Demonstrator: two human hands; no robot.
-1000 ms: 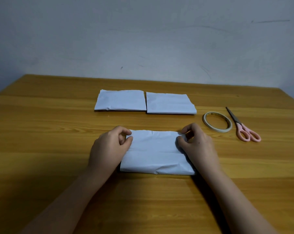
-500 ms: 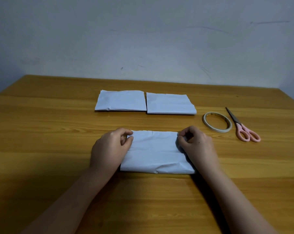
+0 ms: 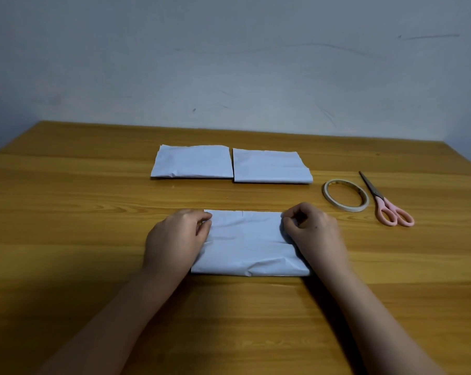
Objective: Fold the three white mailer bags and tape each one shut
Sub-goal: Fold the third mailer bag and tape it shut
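Observation:
A folded white mailer bag [image 3: 246,242] lies flat on the wooden table in front of me. My left hand [image 3: 175,239] pinches its far left corner with curled fingers. My right hand [image 3: 314,231] pinches the far right corner the same way. Two more folded white mailer bags lie side by side farther back, the left one [image 3: 192,161] touching the right one [image 3: 271,166]. A roll of clear tape [image 3: 345,194] lies flat to the right of my right hand, apart from it.
Pink-handled scissors [image 3: 386,205] lie right of the tape roll, blades pointing away from me. The wooden table [image 3: 66,212] ends at a grey wall at the back. Its right edge runs close behind the scissors.
Both hands have lowered slightly and pressed the bag's far edge down flatter onto the table. The bag and the other items stay where they were.

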